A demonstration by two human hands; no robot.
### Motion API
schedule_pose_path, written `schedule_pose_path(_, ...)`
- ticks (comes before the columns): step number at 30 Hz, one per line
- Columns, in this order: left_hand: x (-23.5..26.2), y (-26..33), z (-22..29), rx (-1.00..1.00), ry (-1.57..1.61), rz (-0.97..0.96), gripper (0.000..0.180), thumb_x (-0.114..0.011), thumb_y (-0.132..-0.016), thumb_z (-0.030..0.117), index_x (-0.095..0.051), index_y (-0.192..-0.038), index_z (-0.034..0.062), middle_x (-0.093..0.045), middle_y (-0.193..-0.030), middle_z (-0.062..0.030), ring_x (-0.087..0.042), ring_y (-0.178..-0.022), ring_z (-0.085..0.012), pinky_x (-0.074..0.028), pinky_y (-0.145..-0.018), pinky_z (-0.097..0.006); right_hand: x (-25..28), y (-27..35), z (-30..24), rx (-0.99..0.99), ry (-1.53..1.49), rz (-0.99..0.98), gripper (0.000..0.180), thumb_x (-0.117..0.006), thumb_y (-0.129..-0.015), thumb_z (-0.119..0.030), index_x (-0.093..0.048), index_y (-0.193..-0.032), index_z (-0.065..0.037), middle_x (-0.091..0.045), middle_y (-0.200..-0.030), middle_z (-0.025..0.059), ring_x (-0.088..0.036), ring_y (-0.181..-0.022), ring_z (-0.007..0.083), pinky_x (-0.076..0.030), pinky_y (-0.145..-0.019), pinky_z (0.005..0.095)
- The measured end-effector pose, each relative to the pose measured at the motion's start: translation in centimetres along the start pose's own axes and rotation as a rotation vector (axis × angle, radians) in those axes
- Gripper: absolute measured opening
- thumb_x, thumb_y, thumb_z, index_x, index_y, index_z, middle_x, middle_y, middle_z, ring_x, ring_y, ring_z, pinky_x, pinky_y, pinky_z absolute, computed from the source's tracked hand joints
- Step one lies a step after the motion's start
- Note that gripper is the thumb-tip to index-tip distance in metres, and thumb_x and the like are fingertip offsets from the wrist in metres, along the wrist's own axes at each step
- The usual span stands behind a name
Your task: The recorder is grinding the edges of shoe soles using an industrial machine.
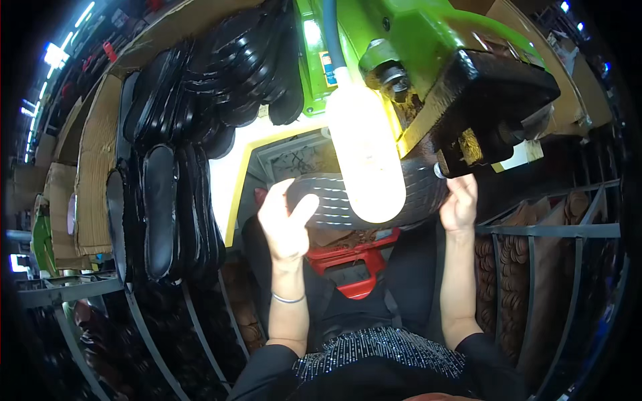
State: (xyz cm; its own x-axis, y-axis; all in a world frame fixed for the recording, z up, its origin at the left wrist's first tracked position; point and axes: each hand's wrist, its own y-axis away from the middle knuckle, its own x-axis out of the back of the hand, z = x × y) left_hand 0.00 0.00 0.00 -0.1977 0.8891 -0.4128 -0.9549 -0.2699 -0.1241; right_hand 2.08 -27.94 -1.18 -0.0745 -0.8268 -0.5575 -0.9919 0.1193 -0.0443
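Note:
A black shoe sole with rows of pale dashes lies crosswise between my hands, below the head of a green machine. My left hand is closed round its left end, thumb raised on the near side. At the other end my right hand grips it with bent fingers, close under the machine's black part. A bright tube lamp hangs in front and hides the sole's middle.
Stacked black soles fill the left side beside cardboard. A yellow-edged white table borders an opening. Something red with a handle hole sits low between my legs. Metal racks with brown pieces stand at the right.

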Motion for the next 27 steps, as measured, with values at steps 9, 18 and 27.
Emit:
schedule_pose_path(9,-1.6,1.8,0.4,-0.031,-0.521,-0.28,0.033,-0.079,-0.067,-0.001,-0.056,-0.091,-0.0044,-0.065,-0.083,-0.0107,-0.066,-0.079,-0.0166,-0.054,-0.073,-0.026,4.7,-1.4,-1.2,0.155,0.004,0.079,0.042,-0.051,-0.081,-0.001,-0.047,-0.123,0.004,-0.056,-0.121,0.013,-0.053,-0.112,0.023,-0.039,-0.101,0.0367)
schedule_pose_path(18,-5.0,1.4,-0.9,-0.271,-0.519,-0.156,0.03,-0.076,-0.07,0.012,-0.062,-0.093,-0.0011,-0.061,-0.085,-0.0097,-0.059,-0.076,-0.0162,-0.048,-0.07,-0.028,1.5,-4.1,-4.5,0.199,0.064,0.221,0.027,-0.059,-0.082,0.0,-0.055,-0.108,-0.003,-0.062,-0.097,0.0053,-0.06,-0.089,0.014,-0.047,-0.082,0.0254)
schedule_pose_path(27,2.4,-1.4,-0.6,0.045,-0.009,-0.06,0.036,-0.065,-0.07,-0.006,-0.058,-0.105,-0.0059,-0.062,-0.097,-0.0111,-0.06,-0.086,-0.0183,-0.047,-0.08,-0.028,-1.0,0.1,2.3,0.083,-0.061,0.016,0.031,-0.052,-0.085,0.0,-0.054,-0.116,0.001,-0.06,-0.11,0.0073,-0.056,-0.102,0.0164,-0.042,-0.093,0.0311)
